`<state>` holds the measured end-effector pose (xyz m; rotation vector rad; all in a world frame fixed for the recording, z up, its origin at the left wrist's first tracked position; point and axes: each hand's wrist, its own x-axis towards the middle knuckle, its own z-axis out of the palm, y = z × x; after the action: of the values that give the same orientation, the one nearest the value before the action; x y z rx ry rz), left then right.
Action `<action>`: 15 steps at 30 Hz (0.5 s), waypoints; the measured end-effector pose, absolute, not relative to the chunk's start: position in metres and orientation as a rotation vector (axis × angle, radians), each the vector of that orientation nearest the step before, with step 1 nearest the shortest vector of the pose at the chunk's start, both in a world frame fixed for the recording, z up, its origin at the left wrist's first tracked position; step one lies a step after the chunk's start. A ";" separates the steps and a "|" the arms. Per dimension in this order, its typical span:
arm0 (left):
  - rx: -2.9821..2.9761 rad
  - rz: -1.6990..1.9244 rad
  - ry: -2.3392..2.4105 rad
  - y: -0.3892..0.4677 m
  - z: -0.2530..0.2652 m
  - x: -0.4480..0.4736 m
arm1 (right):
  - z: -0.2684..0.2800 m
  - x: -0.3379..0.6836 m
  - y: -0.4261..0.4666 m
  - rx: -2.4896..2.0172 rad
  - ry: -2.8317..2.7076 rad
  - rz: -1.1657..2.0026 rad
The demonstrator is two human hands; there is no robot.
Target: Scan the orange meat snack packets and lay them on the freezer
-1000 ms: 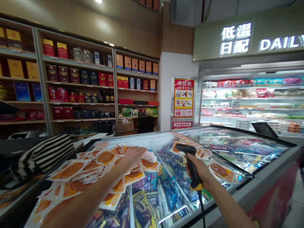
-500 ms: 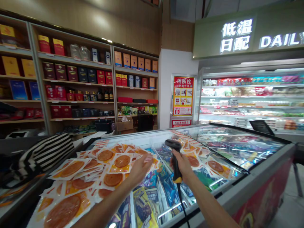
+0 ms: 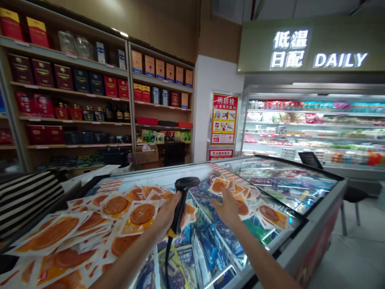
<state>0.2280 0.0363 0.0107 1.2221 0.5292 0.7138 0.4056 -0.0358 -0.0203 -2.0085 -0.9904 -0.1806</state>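
My left hand (image 3: 168,214) is closed around the handle of a black barcode scanner (image 3: 181,200), held upright over the freezer with its cable hanging down. To the right, my right hand (image 3: 227,208) is empty, its fingers apart and reaching toward a small group of packets (image 3: 221,185). Flat packets with round orange-brown slices (image 3: 142,214) lie heaped on the freezer's glass to the left of my left hand. A separate packet (image 3: 271,214) lies right of my right hand.
Under the glass of the chest freezer (image 3: 300,237) are bagged goods (image 3: 207,253). A striped cloth item (image 3: 28,200) sits at the left. Shelves of boxes (image 3: 63,76) stand behind, a lit refrigerated display (image 3: 313,128) at the back right, and a dark chair (image 3: 355,196) at the right.
The barcode scanner has passed from my right hand to my left hand. My right hand has opened and sits by the right-hand packets. The view has turned rightward.
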 end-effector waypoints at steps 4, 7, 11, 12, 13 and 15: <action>1.149 0.704 0.576 0.057 0.011 0.195 | -0.044 0.466 -0.051 -2.422 -0.775 -0.294; 1.111 0.691 0.622 0.058 0.007 0.190 | -0.059 0.484 -0.053 -2.336 -0.752 -0.167; 1.102 0.654 0.620 0.042 0.004 0.194 | -0.053 0.493 -0.058 -2.095 -0.757 -0.011; 1.090 0.629 0.586 0.038 0.004 0.195 | -0.047 0.496 -0.060 -2.042 -0.751 -0.016; 1.074 0.601 0.547 0.034 0.004 0.197 | -0.041 0.498 -0.061 -1.978 -0.740 -0.019; 1.035 0.555 0.483 0.029 0.003 0.199 | -0.032 0.501 -0.059 -1.829 -0.705 -0.012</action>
<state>0.1989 0.0292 0.0027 1.0350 0.4832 0.5554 0.5011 -0.0590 -0.0317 -1.8286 -0.7047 -0.0115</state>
